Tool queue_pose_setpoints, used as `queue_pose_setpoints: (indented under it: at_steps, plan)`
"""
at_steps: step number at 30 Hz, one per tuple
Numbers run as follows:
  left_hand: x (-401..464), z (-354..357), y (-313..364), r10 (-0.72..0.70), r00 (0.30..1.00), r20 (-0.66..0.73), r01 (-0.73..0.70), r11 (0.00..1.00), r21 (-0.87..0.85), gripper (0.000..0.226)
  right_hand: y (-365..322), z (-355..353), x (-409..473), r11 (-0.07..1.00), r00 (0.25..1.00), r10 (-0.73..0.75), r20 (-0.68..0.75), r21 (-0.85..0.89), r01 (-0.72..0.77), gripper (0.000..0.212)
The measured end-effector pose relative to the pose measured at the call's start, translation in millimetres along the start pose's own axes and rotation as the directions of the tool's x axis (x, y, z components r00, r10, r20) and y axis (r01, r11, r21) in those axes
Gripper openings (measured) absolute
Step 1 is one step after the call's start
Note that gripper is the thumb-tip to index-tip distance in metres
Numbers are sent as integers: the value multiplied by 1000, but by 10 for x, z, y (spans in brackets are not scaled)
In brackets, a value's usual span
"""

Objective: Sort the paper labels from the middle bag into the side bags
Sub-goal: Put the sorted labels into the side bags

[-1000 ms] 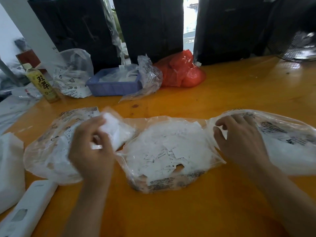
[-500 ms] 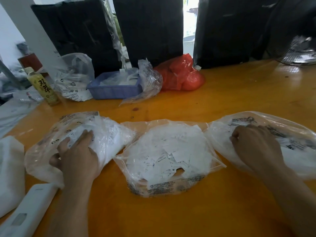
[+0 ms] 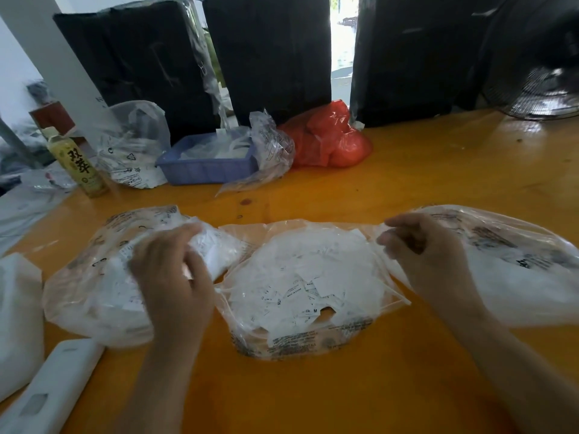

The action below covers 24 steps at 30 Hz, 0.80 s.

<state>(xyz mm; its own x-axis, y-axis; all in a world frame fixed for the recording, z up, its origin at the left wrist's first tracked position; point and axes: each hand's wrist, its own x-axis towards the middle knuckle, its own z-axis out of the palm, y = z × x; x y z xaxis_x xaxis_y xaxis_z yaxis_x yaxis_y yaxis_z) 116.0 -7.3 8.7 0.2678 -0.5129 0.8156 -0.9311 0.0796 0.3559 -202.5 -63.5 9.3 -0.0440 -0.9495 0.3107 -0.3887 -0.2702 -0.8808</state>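
Three clear plastic bags lie in a row on the orange table. The middle bag [image 3: 313, 289] holds a loose heap of small white paper labels [image 3: 300, 292]. My left hand [image 3: 172, 274] hovers over the mouth end of the left bag [image 3: 91, 277], blurred, with fingers loosely bent over the white labels inside; I see nothing in its grip. My right hand [image 3: 429, 255] is at the mouth of the right bag [image 3: 520, 264], fingers loosely curled, thumb and fingertips near the plastic edge, with no label visible in them.
Behind the bags stand a blue basket [image 3: 203, 164], a crumpled clear bag [image 3: 131, 145], a red bag [image 3: 329, 142] and a drink bottle [image 3: 78, 164]. Black bundles [image 3: 266, 57] wall the back. A fan [image 3: 545, 83] is far right. White packages [image 3: 18, 324] lie at the left edge.
Both hands went deeper into their side bags, then drew back toward the bag mouths. The white label seen in my left hand a second ago is no longer in it.
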Motion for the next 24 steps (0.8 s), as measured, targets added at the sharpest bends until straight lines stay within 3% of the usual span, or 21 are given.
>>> queue_pose_setpoints:
  at_steps: [2, 4, 7, 10, 12, 15, 18, 24]
  plan:
    - [-154, 133, 300, 103, 984, 143, -64, 965, -254, 33, -27, 148, -106, 977, 991, 21, 129, 208, -48, 21]
    - [-280, 212, 525, 58, 915, 400, 138, 885, -444, 35, -44, 277, -196, 951, 977, -18, 213, 306, -49, 24]
    - [-418, 306, 639, 15, 643, 766, 552, 685, -476, 54, -33, 397, -263, 916, 957, -45, 288, 394, -75, 30]
    - [-469, 366, 631, 10, 483, 876, 762, 489, -425, 76, -15, 431, -286, 910, 942, -81, 326, 410, -64, 28]
    - [-506, 381, 617, 5, 454, 891, 800, 438, -410, 78, -5, 448, -306, 913, 934, -119, 336, 408, -31, 24]
    - [-514, 380, 592, -76, 471, 879, 811, 430, -397, 46, 3, 473, -323, 921, 942, -133, 309, 388, 2, 20]
    - [-516, 384, 601, -147, 489, 860, 830, 383, -406, 31, 22, 478, -316, 945, 953, -125, 275, 327, 29, 21]
    - [-495, 343, 666, -209, 503, 839, 853, 277, -442, 17, 34, 494, -313, 978, 939, -117, 323, 200, 54, 26]
